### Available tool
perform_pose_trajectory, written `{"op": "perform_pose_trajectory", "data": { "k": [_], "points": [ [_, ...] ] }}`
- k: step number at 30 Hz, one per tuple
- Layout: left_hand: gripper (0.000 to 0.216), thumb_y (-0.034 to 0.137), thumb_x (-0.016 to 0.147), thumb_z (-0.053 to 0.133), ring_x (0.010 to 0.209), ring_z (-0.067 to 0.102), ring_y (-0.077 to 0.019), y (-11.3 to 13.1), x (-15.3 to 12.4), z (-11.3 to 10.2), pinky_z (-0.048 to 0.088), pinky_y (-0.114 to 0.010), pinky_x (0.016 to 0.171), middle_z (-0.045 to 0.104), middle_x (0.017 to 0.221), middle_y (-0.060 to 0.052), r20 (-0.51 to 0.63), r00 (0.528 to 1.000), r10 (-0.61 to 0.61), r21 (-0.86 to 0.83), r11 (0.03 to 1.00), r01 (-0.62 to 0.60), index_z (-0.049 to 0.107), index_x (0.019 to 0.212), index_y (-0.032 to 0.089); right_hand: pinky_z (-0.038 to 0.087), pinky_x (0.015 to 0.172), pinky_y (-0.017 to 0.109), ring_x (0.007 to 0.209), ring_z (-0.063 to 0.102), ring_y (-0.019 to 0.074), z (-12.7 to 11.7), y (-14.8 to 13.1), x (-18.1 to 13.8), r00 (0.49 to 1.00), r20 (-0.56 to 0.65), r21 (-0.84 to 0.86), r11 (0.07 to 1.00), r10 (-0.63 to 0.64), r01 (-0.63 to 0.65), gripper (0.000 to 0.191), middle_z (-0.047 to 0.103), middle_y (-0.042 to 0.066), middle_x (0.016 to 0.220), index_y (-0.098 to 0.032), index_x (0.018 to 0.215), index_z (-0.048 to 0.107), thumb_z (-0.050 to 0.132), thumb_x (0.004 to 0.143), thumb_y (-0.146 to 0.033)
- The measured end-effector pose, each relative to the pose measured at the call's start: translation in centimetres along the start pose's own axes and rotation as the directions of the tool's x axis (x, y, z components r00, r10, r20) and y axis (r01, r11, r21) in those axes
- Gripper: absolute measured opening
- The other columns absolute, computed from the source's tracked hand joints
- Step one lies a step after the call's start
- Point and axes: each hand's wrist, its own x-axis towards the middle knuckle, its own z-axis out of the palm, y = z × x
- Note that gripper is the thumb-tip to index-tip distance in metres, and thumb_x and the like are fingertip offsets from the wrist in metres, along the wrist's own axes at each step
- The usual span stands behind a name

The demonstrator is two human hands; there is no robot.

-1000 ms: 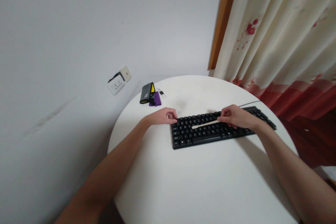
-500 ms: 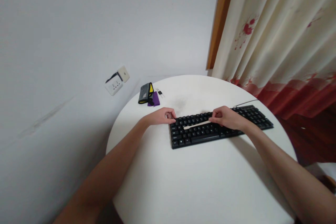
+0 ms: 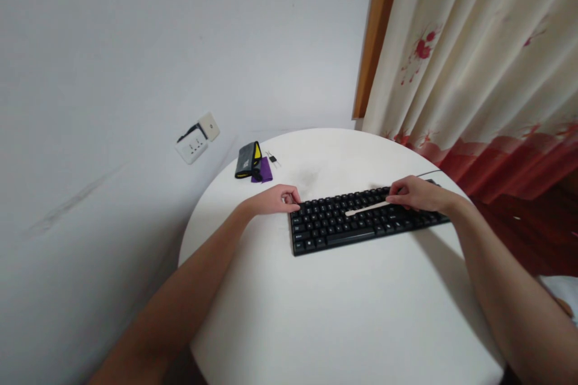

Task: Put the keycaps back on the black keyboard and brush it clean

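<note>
A black keyboard (image 3: pixel 343 234) lies on the white round table (image 3: pixel 343 313). My left hand (image 3: pixel 275 199) is closed at the keyboard's far left corner, thumb and fingers gripping its edge. Between the fingertips of my right hand (image 3: pixel 413 192) is a thin off-white stick (image 3: pixel 368 209) with a slightly wider tip. The stick slants to the left over the middle keys, its tip at or just above them; contact is hard to tell. My right hand and forearm hide part of the keyboard's right side.
At the table's back left sit a grey and yellow folded cloth (image 3: pixel 246 160), a purple cloth (image 3: pixel 266 171) and a small black item (image 3: pixel 273 159). A cable (image 3: pixel 428 172) runs off the keyboard's back right. Wall sockets (image 3: pixel 192 145) are at left, a curtain (image 3: pixel 428 90) at right.
My right hand has moved to the right along the keyboard, carrying the stick from the left keys to the middle ones. My left hand stays at the corner.
</note>
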Motion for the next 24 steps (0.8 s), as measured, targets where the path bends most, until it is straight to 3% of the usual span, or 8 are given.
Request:
{"op": "perform_pose_trajectory", "data": {
  "k": [3, 9, 14, 20, 24],
  "points": [
    [0.031, 0.043, 0.078, 0.067, 0.070, 0.059, -0.0142, 0.0, 0.0, 0.0, 0.044, -0.023, 0.062, 0.067, 0.080, -0.004, 0.000, 1.000, -0.001, 0.002, 1.000, 0.001, 0.065, 0.093, 0.015, 0.032, 0.046, 0.026, 0.048, 0.048, 0.0132, 0.1, -0.3, 0.0, 0.999, -0.004, -0.001, 0.999, -0.032, 0.032, 0.048, 0.058, 0.000, 0.053, -0.017, 0.079, 0.068, 0.065, 0.072, -0.064],
    [0.031, 0.042, 0.078, 0.068, 0.071, 0.059, -0.0141, 0.2, 0.0, 0.0, 0.043, -0.023, 0.062, 0.066, 0.079, -0.003, -0.002, 1.000, 0.000, -0.010, 1.000, 0.000, 0.066, 0.093, 0.015, 0.036, 0.053, 0.028, 0.055, 0.051, 0.0152, 1.4, -1.9, 0.4, 0.981, -0.160, -0.143, 0.986, -0.107, 0.084, 0.044, 0.061, 0.003, 0.057, -0.018, 0.062, 0.065, 0.067, 0.072, -0.060],
    [0.031, 0.042, 0.077, 0.069, 0.067, 0.057, -0.0134, 0.6, 0.0, 0.0, 0.042, -0.023, 0.060, 0.065, 0.075, -0.002, -0.001, 1.000, -0.007, -0.032, 0.999, 0.007, 0.066, 0.091, 0.015, 0.035, 0.053, 0.029, 0.056, 0.053, 0.0160, 3.0, -3.5, 0.5, 0.977, -0.174, -0.198, 0.976, -0.125, 0.090, 0.041, 0.062, 0.004, 0.058, -0.018, 0.063, 0.065, 0.066, 0.074, -0.058],
    [0.029, 0.040, 0.074, 0.071, 0.068, 0.060, -0.0142, 1.0, -0.1, -0.1, 0.045, -0.024, 0.062, 0.068, 0.075, -0.003, -0.062, 0.998, -0.031, 0.031, 0.999, 0.033, 0.070, 0.088, 0.015, 0.035, 0.054, 0.029, 0.057, 0.054, 0.0161, 4.4, -4.9, 0.5, 0.973, -0.186, -0.229, 0.969, -0.133, 0.089, 0.041, 0.066, 0.005, 0.064, -0.019, 0.065, 0.066, 0.065, 0.075, -0.059],
    [0.029, 0.038, 0.074, 0.072, 0.073, 0.064, -0.0159, 0.9, 0.0, -0.3, 0.049, -0.025, 0.068, 0.073, 0.080, -0.007, -0.148, 0.988, -0.044, 0.029, 0.998, 0.049, 0.073, 0.088, 0.014, 0.036, 0.056, 0.029, 0.060, 0.056, 0.0166, 5.4, -5.5, 0.7, 0.953, -0.273, -0.216, 0.974, -0.130, 0.071, 0.038, 0.067, 0.005, 0.069, -0.020, 0.070, 0.068, 0.065, 0.075, -0.058]
  ]
}}
